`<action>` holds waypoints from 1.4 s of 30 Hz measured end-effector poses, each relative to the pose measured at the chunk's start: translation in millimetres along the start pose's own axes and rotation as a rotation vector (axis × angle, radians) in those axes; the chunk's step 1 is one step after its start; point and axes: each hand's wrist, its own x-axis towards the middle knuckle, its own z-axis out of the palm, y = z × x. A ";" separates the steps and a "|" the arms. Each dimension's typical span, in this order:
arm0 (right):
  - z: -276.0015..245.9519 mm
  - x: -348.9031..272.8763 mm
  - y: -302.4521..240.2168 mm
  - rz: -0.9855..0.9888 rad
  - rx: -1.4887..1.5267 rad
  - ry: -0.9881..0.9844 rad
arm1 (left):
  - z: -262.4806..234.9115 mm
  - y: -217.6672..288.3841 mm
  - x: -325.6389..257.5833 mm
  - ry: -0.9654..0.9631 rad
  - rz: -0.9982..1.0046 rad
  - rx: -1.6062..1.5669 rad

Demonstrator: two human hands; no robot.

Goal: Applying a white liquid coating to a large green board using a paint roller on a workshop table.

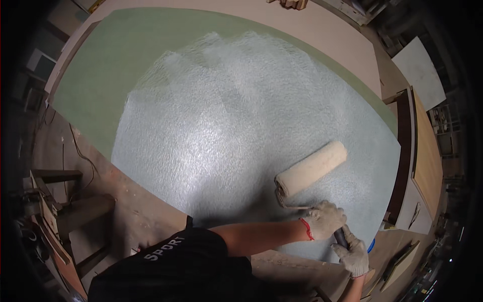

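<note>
A paint roller with a thick cream sleeve (312, 168) rests on a green board (126, 45), on the right part of its wet, glossy coated area (216, 126). My left hand (326, 219), in a pale knit glove with a red cuff edge, is closed around the roller just below its bent wire frame (297, 207). Lower down, my right hand (354, 256), gloved alike, grips the black handle (341, 237). My left forearm crosses over the board's near edge. The hands hide part of the handle.
Beyond the green board lies a pinkish board (322, 30) with a brown wooden piece (289, 3) at its far edge. At right stand a wood-topped cabinet (427, 156) and a white panel (420, 73). A wooden stand (85, 216) and a thin cable (83, 153) are at left.
</note>
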 end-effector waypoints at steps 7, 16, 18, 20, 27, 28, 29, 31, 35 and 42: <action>49.0 193.2 -182.7 -0.322 -0.263 -0.082 | -174.1 -224.5 -23.7 0.129 -0.118 0.278; 162.2 286.9 -340.6 -0.473 -0.146 0.003 | -352.0 -314.4 -79.1 0.001 -0.450 0.385; 144.9 266.0 -272.8 -0.507 -0.139 -0.035 | -303.0 -273.0 -76.3 0.023 -0.408 0.347; 139.7 225.0 -181.0 -0.547 -0.167 0.074 | -229.7 -224.1 -70.6 0.022 -0.304 0.328; 41.4 -8.1 38.7 -0.007 -0.109 -0.090 | 6.6 7.4 -57.3 0.064 -0.107 -0.018; 29.5 -24.9 41.5 0.130 -0.069 -0.139 | 32.7 34.7 -53.8 0.030 -0.150 0.034; 24.7 -32.6 51.7 0.176 0.039 -0.113 | 46.4 46.6 -45.9 -0.007 -0.192 0.086; 10.4 -18.5 37.4 0.175 0.024 -0.152 | 24.6 38.9 -36.0 -0.070 -0.206 0.062; 26.0 49.4 -46.2 -0.054 -0.233 -0.161 | -73.4 -37.9 -50.0 -0.095 -0.315 -0.004; 143.9 252.8 -249.3 -0.766 -0.255 -0.129 | -316.1 -195.3 -88.5 -0.147 -0.838 0.103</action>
